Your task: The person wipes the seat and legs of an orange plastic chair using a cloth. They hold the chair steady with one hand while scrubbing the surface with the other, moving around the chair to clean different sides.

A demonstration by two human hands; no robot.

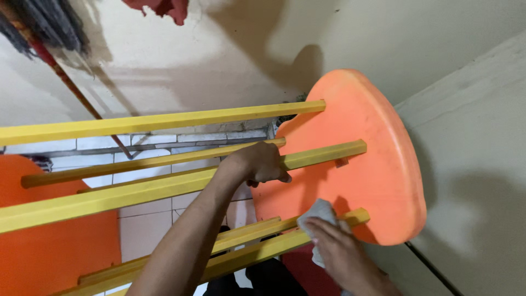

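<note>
Curled around one yellow bar [323, 155], the left hand [257, 163] gripped it; at five o'clock, the right hand [337, 249] pressed a grey cloth [319, 215], fingers flat, against another bar near the orange panel [378, 159]. Six yellow bars, two orange panels.

Left hand [260, 163] gripping yellow bar [164, 186], right hand [337, 249] pressing grey cloth [319, 215] against orange panel [372, 159]

Tiled corner with pale walls

A cream wall [230, 49] meets white floor tiles [148, 219]; a mop [49, 33] leans there, shadows falling across the plaster.
</note>
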